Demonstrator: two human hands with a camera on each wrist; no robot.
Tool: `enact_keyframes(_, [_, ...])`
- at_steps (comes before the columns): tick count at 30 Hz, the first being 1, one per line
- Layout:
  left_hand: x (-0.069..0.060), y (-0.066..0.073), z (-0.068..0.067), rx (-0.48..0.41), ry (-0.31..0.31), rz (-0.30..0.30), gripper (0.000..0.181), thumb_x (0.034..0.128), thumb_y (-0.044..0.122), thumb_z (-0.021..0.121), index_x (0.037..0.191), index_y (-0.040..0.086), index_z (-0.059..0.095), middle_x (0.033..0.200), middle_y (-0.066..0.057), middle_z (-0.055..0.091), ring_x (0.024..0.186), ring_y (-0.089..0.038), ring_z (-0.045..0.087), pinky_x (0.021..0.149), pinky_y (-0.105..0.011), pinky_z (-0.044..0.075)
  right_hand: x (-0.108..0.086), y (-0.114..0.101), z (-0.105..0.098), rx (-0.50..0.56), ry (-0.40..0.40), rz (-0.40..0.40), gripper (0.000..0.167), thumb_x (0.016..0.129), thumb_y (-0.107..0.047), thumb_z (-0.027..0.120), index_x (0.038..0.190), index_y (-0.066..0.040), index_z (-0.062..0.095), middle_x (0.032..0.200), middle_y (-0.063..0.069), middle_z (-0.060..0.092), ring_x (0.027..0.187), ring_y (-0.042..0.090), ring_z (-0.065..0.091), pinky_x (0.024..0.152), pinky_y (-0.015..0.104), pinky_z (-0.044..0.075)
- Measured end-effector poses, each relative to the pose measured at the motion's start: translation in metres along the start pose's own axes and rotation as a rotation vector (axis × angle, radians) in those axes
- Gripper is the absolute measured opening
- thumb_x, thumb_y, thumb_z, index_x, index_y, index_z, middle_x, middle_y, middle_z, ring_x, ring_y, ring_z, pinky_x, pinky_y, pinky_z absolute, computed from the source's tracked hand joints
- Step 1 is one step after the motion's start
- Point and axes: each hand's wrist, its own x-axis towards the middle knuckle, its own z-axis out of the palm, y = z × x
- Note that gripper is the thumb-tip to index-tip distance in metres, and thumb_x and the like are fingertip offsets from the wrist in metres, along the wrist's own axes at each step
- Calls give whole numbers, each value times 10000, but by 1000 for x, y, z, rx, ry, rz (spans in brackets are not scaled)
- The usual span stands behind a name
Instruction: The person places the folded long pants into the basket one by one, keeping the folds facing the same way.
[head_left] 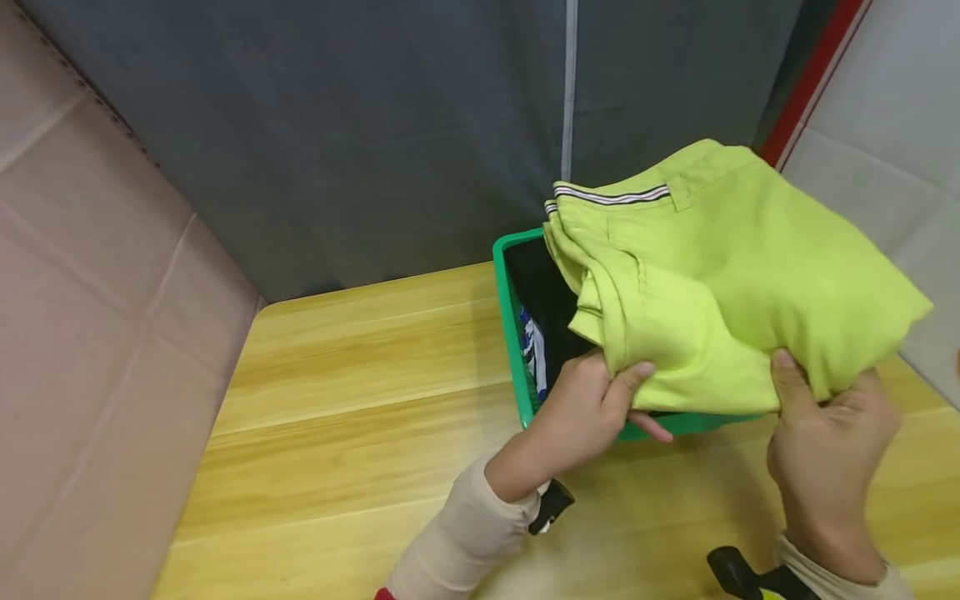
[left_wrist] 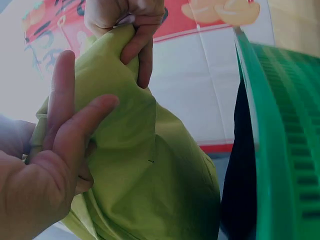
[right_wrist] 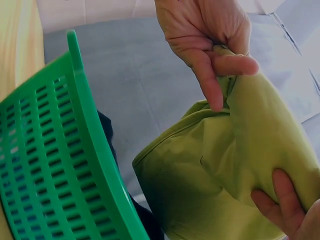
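Folded lime-green pants (head_left: 720,275), with a belt loop and a striped trim inside the waistband, hang in the air over a green plastic basket (head_left: 512,350). My left hand (head_left: 577,408) pinches their near left edge, thumb on top and fingers underneath. At the near right corner, my right hand (head_left: 832,450) grips the cloth with the thumb on top. From below, the left wrist view shows fingers of my left hand (left_wrist: 45,175) extended under the pants (left_wrist: 125,120). In the right wrist view, fingertips of my right hand (right_wrist: 287,210) lie against the underside.
Inside the basket are a black cloth (head_left: 551,325) and a blue-and-white patterned cloth (head_left: 534,354); the pants hide much of its interior. It stands on a wood-grain table (head_left: 337,417). A dark grey curtain (head_left: 360,150) hangs behind, with pale panels (head_left: 97,333) at the sides.
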Motion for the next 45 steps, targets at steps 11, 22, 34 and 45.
enact_keyframes(11, [-7,-14,-15,-28,26,-33,248,1047,261,400,1126,67,532,838,-71,732,619,9,691,523,-177,423,-11,13,11,-283,-64,41,210,844,116,626,1043,81,685,953,41,718,905,106,645,775,172,497])
enact_keyframes(22, [-11,-30,-25,-76,36,-100,249,1044,241,415,1156,61,544,954,-116,711,634,-73,715,810,-145,491,-22,27,16,-653,-128,129,198,902,1,621,1026,-145,671,917,-163,659,889,-1,614,740,118,477])
enact_keyframes(34, [-9,-52,-23,-105,3,-234,275,1038,284,424,1151,68,553,652,-131,717,669,-194,735,588,-214,431,-29,43,3,-845,-236,251,261,932,-126,627,1167,-11,619,966,-250,567,960,-54,526,779,70,397])
enact_keyframes(45, [-12,-64,-19,-45,41,-287,291,1020,340,463,898,87,542,610,-72,565,558,-66,675,452,-242,379,-24,38,1,-929,-391,361,395,983,-162,531,1335,7,473,1264,116,558,1074,-5,465,861,130,348])
